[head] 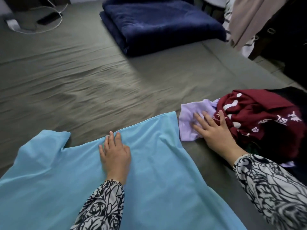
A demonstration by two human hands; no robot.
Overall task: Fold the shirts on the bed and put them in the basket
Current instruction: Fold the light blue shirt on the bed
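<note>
Both hands lie flat with fingers straight, so neither grip is closed on anything. Left hand (114,155) presses palm-down on the light blue shirt (157,171), its fingertips reaching almost to the shirt's far edge. That shirt is spread across the near part of the bed (83,77), running out past the hand on both sides and back toward the person, with one short sleeve sticking out to the left of the hand.

Right hand (214,131) rests with spread fingers on a pile of clothes just to the right of the blue shirt. Its fingertips touch the lilac garment (191,120), which lies crumpled at the pile's left side, close to the blue shirt's far right corner. The thumb side of the hand lies against the dark red shirt (259,120), a bunched piece with white printed marks that sits on top of the pile to the right of the hand. Both wrists show sleeves (274,193) in a black-and-white pattern.

Beyond the hands the bed's grey-green sheet is wrinkled. Far past the left hand, a folded navy blanket (159,25) lies on the bed. Farther left of it, at the bed's far corner, sit a white cable (54,25) looped around a dark flat device (47,18). Hanging clothes (245,19) show at the far right, beyond the pile.
</note>
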